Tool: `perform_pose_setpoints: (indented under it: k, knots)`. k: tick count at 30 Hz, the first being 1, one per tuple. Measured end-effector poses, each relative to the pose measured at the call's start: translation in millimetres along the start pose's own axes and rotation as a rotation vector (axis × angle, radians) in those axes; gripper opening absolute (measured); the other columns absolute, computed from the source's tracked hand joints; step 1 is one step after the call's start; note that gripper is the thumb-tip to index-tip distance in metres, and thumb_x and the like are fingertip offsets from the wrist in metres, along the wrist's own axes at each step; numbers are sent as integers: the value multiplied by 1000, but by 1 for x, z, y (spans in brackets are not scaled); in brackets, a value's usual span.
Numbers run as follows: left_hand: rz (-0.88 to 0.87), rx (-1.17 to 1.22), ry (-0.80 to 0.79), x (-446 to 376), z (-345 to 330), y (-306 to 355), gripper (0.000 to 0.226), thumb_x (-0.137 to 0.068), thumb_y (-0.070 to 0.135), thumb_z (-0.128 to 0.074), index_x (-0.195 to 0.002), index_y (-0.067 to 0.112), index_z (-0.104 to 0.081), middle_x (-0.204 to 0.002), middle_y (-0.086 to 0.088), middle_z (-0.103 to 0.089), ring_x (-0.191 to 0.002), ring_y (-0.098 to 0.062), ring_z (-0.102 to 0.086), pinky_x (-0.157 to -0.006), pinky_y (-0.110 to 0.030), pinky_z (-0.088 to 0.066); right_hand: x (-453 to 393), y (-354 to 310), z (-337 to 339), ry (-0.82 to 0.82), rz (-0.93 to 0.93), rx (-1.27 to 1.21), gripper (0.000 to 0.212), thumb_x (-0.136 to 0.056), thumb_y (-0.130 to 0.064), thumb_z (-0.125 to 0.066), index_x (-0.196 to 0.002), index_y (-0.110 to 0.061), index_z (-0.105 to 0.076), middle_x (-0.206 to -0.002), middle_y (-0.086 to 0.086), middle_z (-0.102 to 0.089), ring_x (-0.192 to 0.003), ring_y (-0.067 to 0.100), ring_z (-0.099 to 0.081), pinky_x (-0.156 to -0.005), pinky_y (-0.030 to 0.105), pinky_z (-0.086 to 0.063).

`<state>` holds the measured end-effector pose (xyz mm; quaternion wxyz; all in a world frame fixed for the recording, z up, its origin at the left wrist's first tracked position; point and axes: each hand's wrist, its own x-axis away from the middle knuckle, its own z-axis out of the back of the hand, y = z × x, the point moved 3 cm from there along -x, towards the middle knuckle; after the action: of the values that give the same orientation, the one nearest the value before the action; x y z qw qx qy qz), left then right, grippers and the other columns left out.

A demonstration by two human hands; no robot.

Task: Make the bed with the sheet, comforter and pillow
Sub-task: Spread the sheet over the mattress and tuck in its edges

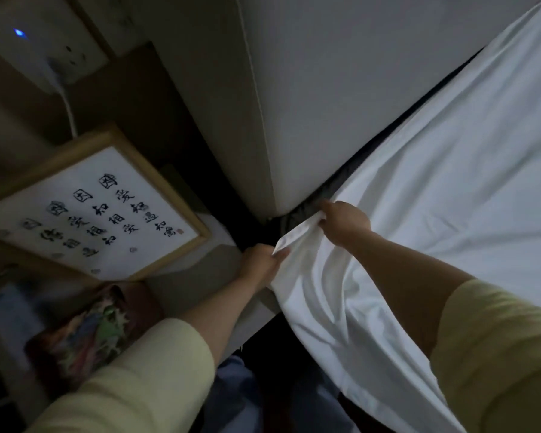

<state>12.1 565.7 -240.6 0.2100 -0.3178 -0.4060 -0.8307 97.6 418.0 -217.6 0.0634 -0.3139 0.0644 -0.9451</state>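
A white sheet (450, 189) covers the bed on the right and hangs over its near side. My left hand (261, 264) pinches the hem of the sheet's corner at the bed's top corner. My right hand (344, 221) grips the same hem a little farther in, close to the dark gap beside the headboard (341, 89). The sheet bunches in folds below both hands. No comforter or pillow is in view.
The pale padded headboard stands upright behind the bed. A wood-framed calligraphy picture (103, 214) leans on the left, over a low bedside surface (197, 276). A colourful patterned item (91, 332) lies below it. A white cable (67, 107) runs from a wall socket with a blue light.
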Motion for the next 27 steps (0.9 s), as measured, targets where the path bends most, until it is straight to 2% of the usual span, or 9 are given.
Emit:
perform_pose_setpoints:
  k: [3, 7, 11, 14, 17, 18, 21, 23, 27]
  knots:
    - [75, -129, 106, -13, 15, -5, 46, -99, 30, -45, -95, -13, -64, -109, -32, -64, -104, -41, -60, -85, -39, -45, 2, -3, -3, 58, 71, -10, 32, -98, -20, -40, -128, -12, -48, -118, 17, -56, -116, 33, -49, -88, 38, -44]
    - [205, -271, 266, -34, 56, -21, 44, -103, 27, -30, -128, -2, -52, -130, -22, -56, -120, -35, -53, -95, -37, -42, -2, -22, -15, 37, 312, -51, 34, -97, -21, -41, -130, -15, -43, -121, 13, -58, -122, 29, -42, -98, 43, -34]
    - [266, -206, 312, -49, 46, -17, 37, -97, 16, -43, -130, -1, -48, -136, -22, -50, -128, -36, -46, -103, -38, -37, 0, 14, -31, 56, 396, -76, 59, -90, -17, -49, -144, -26, -28, -140, 0, -43, -139, 22, -29, -113, 47, -20]
    - [104, -149, 474, -32, 20, -4, 41, -87, 13, -58, -123, 0, -45, -135, -22, -40, -120, -39, -46, -97, -40, -41, 1, 38, -30, 159, 452, 2, 50, -93, -21, -43, -142, -28, -34, -145, 3, -41, -143, 26, -28, -115, 54, -16]
    - [-197, -221, 600, -12, -7, 10, 23, -78, 12, -62, -97, -1, -57, -110, -22, -55, -95, -41, -61, -79, -39, -50, -9, 37, -23, 238, 491, 121, 48, -92, -35, -29, -140, -33, -33, -136, 5, -51, -136, 32, -39, -108, 65, -19]
    - [-256, -217, 578, -11, -16, 12, 25, -81, 12, -59, -104, 1, -60, -114, -22, -56, -100, -39, -61, -82, -37, -50, -14, 37, -22, 225, 487, 139, 51, -91, -37, -26, -141, -33, -33, -133, 4, -52, -134, 32, -40, -108, 66, -17]
    - [-108, 11, 280, -26, -34, 12, 47, -97, 20, -43, -143, 12, -36, -148, -11, -41, -131, -27, -45, -102, -30, -36, -27, 38, -17, 173, 466, 168, 64, -84, -43, -13, -144, -31, -32, -132, -3, -50, -133, 24, -35, -111, 65, -6]
    - [-10, 122, 252, -41, -33, 15, 42, -101, 24, -37, -141, 11, -39, -143, -14, -47, -128, -32, -48, -97, -30, -37, -40, 37, -16, 135, 457, 198, 69, -82, -44, -5, -146, -30, -27, -135, -3, -48, -136, 20, -32, -113, 61, 2]
    - [107, 156, 351, -73, -21, 13, 38, -100, 21, -41, -112, -9, -62, -124, -28, -59, -115, -38, -57, -86, -34, -43, -70, 27, -16, 73, 399, 219, 46, -101, -33, -18, -143, -27, -34, -148, -5, -38, -143, 18, -23, -116, 54, 12]
